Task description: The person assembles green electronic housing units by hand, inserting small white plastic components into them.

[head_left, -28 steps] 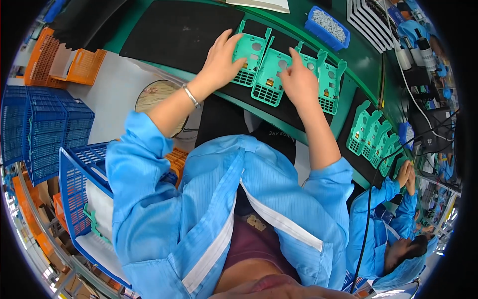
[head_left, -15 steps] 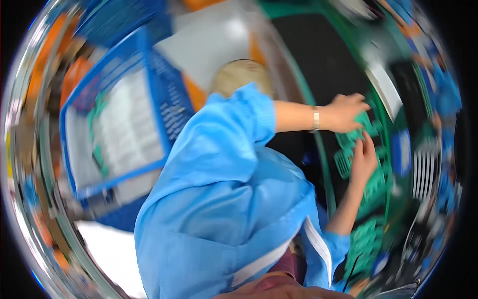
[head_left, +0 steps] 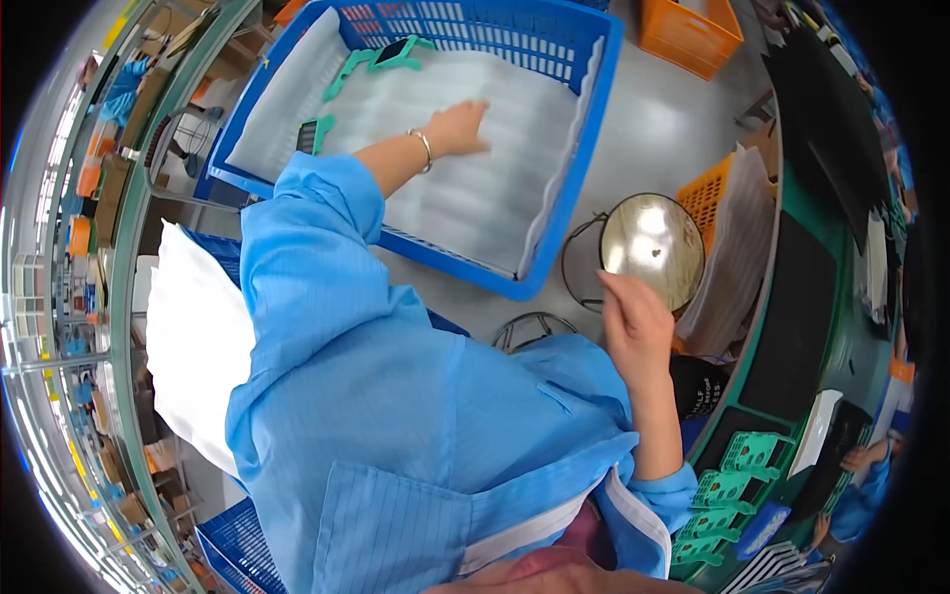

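Observation:
My left hand (head_left: 458, 129), with a bracelet at the wrist, reaches over the blue crate (head_left: 567, 213). Its thumb and forefinger are spread, and nothing shows between them. White foam sheeting (head_left: 445, 213) lines the crate under the hand. Along the crate's far and left sides lie a green plastic frame with a dark panel (head_left: 396, 52), a green piece beside it (head_left: 346, 77) and another green frame (head_left: 315, 134). My right hand (head_left: 635, 319) hovers in front of my body near a round stool (head_left: 653, 247). Its fingers are curled in, and I see nothing in them.
Several green plastic frames (head_left: 717, 495) stand in a row on the green workbench (head_left: 841, 386) at my right. A black mat (head_left: 792, 317) covers part of the bench. Orange crates (head_left: 693, 35) sit on the floor beyond. Shelving (head_left: 124, 327) runs along the left.
My body has turned left, away from the bench. Both hands have left the green frames there; my left hand is over the blue crate, my right in front of me.

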{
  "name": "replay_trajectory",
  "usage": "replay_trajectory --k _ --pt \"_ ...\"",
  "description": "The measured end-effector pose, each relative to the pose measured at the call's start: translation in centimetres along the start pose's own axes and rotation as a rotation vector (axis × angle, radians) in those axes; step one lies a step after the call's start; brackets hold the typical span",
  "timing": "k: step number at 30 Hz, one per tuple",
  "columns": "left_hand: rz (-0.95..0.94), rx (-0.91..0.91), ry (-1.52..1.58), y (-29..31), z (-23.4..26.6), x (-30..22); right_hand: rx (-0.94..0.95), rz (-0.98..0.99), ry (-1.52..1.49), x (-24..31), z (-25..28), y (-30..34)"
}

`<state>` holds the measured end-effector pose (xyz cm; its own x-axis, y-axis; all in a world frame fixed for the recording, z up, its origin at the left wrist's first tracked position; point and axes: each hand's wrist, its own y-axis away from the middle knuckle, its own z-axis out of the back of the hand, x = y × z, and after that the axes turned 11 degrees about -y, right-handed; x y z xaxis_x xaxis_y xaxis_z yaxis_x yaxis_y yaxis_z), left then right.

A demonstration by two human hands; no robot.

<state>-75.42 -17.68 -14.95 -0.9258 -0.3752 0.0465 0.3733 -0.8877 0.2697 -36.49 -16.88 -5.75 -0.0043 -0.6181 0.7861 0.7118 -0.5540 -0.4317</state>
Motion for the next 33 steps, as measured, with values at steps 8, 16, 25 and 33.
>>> replay_trajectory --k 8,16,25,33 --pt "-0.119 0.222 -0.247 3.6 -6.1 -1.7 0.332 0.216 0.072 -0.2 -8.2 -5.5" --pt "-0.315 0.115 0.012 -0.5 -9.2 -0.1 0.446 0.149 0.161 -0.5 -9.4 -7.1" --pt "0.619 -0.061 -0.307 0.1 -6.3 18.6 0.431 0.084 0.206 -1.1 -9.6 -7.8" --pt "0.885 -0.002 -0.300 4.4 -11.3 28.8 0.465 0.043 0.217 -0.3 -10.1 -8.0"
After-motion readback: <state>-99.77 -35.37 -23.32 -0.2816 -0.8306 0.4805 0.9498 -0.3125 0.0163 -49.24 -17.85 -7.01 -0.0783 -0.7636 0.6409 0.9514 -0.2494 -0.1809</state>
